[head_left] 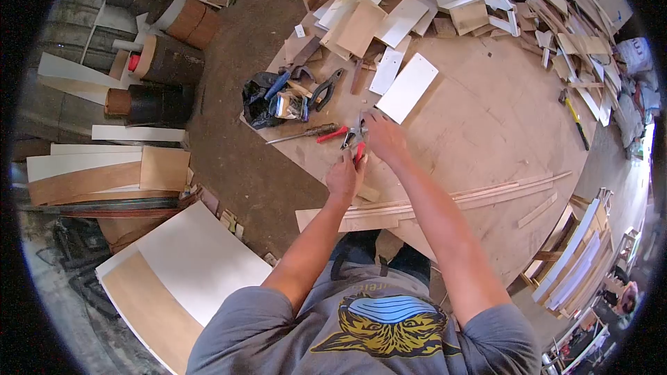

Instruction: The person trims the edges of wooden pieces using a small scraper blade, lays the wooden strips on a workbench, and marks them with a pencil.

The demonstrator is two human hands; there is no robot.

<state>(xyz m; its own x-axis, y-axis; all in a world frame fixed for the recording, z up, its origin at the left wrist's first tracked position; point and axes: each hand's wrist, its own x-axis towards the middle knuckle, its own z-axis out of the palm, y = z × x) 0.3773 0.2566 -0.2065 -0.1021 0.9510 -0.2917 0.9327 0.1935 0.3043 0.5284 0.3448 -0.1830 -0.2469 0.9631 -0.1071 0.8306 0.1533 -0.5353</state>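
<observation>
Over the plywood table, my left hand is closed around one handle of red-handled pliers. The other red handle points left, apart from my fingers. My right hand is bent over the metal end of the pliers, fingertips together; what they pinch is too small to make out. A screwdriver with a long shaft lies just left of the pliers. Beyond it are a black plastic bag, a clear packet of small hardware and a dark clamp-like tool.
White board pieces lie ahead of my right hand, before a large heap of wood offcuts. Thin wood strips run along the near table edge. A yellow-handled hammer rests at the right edge. Panels stand at left.
</observation>
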